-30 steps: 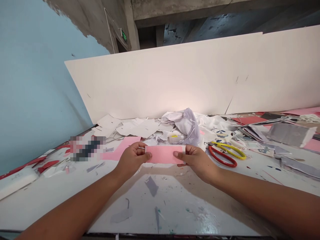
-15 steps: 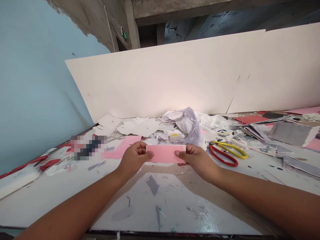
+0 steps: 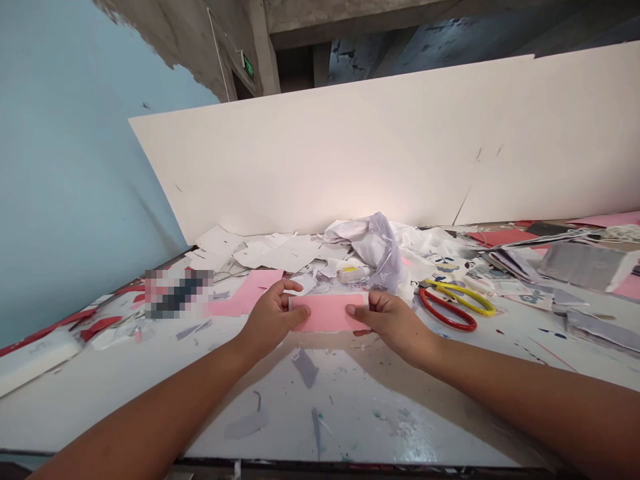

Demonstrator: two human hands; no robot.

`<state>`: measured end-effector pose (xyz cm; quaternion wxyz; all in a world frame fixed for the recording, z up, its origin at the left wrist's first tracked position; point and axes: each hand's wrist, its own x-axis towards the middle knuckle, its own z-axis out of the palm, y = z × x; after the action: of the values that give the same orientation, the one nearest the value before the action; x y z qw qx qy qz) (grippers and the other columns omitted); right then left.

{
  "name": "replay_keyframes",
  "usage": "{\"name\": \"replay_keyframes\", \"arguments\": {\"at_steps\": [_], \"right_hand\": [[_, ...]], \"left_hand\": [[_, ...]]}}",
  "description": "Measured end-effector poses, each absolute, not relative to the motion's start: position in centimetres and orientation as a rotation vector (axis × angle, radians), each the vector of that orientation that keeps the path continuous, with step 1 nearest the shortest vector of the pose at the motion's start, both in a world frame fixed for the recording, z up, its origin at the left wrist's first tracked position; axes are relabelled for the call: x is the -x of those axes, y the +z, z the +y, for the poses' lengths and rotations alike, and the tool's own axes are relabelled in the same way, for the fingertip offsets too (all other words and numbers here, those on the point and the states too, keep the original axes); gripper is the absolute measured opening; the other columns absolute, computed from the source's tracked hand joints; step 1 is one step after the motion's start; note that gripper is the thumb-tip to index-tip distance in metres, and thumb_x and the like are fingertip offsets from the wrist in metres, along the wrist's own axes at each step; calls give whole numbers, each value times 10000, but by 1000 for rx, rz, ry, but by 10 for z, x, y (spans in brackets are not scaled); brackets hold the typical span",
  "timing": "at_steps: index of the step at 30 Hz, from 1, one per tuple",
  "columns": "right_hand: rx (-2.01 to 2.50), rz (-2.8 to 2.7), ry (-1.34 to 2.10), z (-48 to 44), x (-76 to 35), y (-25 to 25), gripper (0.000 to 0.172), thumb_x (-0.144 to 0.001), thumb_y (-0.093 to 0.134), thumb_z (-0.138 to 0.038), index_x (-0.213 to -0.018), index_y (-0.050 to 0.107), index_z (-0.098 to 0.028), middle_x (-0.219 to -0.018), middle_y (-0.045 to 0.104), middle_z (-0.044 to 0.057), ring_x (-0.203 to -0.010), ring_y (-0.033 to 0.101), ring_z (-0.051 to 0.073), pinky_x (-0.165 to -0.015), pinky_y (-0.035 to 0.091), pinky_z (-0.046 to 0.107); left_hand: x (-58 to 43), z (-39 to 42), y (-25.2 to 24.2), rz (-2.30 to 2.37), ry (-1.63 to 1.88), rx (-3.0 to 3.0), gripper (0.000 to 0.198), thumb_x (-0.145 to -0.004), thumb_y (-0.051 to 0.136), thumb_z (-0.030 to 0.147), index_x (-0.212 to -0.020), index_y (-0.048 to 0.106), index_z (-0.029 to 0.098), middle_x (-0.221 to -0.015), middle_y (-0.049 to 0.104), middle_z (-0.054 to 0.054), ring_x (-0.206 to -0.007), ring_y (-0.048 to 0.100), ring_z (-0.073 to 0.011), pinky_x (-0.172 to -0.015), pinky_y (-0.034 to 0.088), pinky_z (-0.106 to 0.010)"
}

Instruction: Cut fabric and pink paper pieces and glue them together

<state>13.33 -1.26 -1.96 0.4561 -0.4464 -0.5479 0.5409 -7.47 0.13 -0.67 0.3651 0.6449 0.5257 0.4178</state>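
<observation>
Between both hands, a small pink rectangle of paper or card (image 3: 329, 315) with narrow white edges is held up above the white table (image 3: 365, 393). My left hand (image 3: 275, 312) pinches its left end, thumb on the front face and index finger raised a little above the edge. At the right end my right hand (image 3: 387, 319) grips it, thumb pressed on the pink face and the other fingers curled behind. Scissors (image 3: 453, 305) with one red and one yellow handle lie just right of my right hand. Behind the pink piece is a small clear bottle (image 3: 353, 274) with a yellow label.
White card scraps (image 3: 277, 253) and a crumpled pale cloth (image 3: 377, 247) lie along the back. A larger pink sheet (image 3: 250, 293) is left of my hands. Grey folded pieces (image 3: 575, 265) lie at right. A tall white board (image 3: 350, 153) stands behind the table.
The pink piece has come slightly lower and a little left with both hands. My left index finger has lifted off its top edge.
</observation>
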Motion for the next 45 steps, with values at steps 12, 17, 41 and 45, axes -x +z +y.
{"name": "replay_keyframes", "arguments": {"at_steps": [12,17,41,45], "right_hand": [[1046,-1281,1372,-10,-136,-21,303,-640,654,-394,-585,454,-173,-565,441,-58,-552,436,80,-576,442,248],[1115,-1311,1276,-7,-140,-26,296,-688,603,-413,-586,456,-177,-471,436,-63,-446,340,66,-442,251,206],[1086,-1260,1307,-9,-136,-31,253,-622,677,-349,-669,516,-159,-639,518,-36,-600,523,102,-625,503,287],[1021,-1276,1371,-10,-135,-29,252,-639,668,-349,-750,545,-159,-719,586,-8,-677,586,129,-657,497,283]], "left_hand": [[73,2,-7,1350,1113,-1636,344,-608,626,388,-844,470,193,-497,367,89,-449,367,-72,-434,294,-188],[75,3,-10,1372,1108,-1709,314,-637,599,384,-867,480,207,-498,332,94,-455,342,-70,-448,291,-186],[76,2,-9,1343,1084,-1675,373,-659,597,391,-960,451,227,-541,360,86,-499,395,-85,-490,317,-199],[77,3,-10,1380,1105,-1678,337,-663,597,358,-939,455,228,-523,360,90,-507,407,-85,-496,323,-193]]}}
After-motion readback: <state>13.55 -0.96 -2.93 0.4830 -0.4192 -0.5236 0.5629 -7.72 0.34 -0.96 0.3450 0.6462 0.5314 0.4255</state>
